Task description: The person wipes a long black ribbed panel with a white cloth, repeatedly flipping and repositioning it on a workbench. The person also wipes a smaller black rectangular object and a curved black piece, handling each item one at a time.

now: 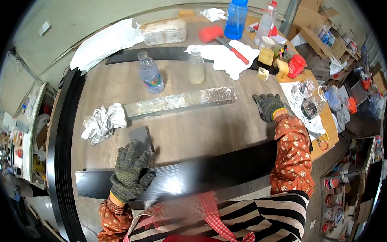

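A dark grey knit glove covers my left hand [130, 173], which lies over the left part of a long black board [213, 170] along the table's near edge. Its fingers are spread, thumb out to the right. The fingertips reach a flat grey block [141, 138]; whether they touch it I cannot tell. My right hand [268, 107], gloved alike, rests at the table's right side with fingers stretched out and nothing visible held. Left of it lies a long, whitish, smeared bar [181, 102]. A crumpled white cloth [104, 123] sits by the bar's left end.
A clear bottle [151, 73] and a cloudy jar [196, 67] stand behind the bar. Farther back are a red mallet [211, 33], a blue jug [236, 18] and a whitish block [165, 32]. Black strips [64, 159] line the left edge; scissors [323, 140] lie right.
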A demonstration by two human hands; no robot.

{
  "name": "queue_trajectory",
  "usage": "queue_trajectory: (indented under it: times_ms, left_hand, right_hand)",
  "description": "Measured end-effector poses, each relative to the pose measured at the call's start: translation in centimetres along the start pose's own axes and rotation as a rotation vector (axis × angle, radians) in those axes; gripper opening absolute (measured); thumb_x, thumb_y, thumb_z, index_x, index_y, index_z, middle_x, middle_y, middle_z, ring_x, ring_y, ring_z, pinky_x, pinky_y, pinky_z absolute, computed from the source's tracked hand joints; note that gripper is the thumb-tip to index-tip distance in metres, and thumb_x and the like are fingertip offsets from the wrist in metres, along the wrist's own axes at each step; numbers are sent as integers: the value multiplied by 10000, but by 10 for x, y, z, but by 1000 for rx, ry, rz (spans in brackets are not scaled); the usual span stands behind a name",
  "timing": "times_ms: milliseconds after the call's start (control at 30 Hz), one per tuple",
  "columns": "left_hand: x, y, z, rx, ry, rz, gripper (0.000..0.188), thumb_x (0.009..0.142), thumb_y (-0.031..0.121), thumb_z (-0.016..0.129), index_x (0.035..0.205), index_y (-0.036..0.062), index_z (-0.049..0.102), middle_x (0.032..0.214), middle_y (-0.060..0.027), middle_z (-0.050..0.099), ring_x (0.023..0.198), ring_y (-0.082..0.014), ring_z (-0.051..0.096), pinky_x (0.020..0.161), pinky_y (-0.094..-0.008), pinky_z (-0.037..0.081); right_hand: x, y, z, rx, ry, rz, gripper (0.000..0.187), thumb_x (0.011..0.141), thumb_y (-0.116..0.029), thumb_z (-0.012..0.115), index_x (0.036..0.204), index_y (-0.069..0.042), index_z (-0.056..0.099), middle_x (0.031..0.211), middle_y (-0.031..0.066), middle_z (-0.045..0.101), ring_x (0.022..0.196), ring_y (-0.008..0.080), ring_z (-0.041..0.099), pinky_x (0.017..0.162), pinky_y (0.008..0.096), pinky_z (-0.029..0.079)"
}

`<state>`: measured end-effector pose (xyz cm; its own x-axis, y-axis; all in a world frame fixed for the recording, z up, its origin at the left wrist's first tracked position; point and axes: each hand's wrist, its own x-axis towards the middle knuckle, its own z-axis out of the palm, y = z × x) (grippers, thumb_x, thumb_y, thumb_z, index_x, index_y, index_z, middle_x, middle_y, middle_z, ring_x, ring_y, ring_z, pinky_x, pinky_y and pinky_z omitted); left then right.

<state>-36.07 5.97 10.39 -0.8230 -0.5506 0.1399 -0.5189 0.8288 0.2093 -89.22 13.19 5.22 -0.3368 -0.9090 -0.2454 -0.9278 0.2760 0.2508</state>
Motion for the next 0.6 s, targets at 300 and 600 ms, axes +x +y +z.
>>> queue_trajectory:
  times_ms: [300, 600]
  left_hand:
    - [-23, 17, 3, -199, 375, -117, 809, 749, 344, 824, 1420, 64, 468, 1428, -271, 456, 1309, -449, 462, 1086, -519, 372]
    - [-39, 40, -22, -135, 544, -209, 970, 670, 423, 853, 1440, 32, 410, 1421, -231, 463, 1339, -439, 424, 1142, -606, 210]
  right_hand:
    - [-36, -104, -95, 1175, 265, -693, 969, 667, -299, 886, 1469, -93, 382, 1278, 148, 604, 1155, 331, 602, 985, 418, 476]
    - [-73, -282, -132, 1012, 129, -1099, 1156, 552, -227, 954, 1493, -50, 307, 1465, 137, 443, 1360, 296, 413, 1138, 412, 324]
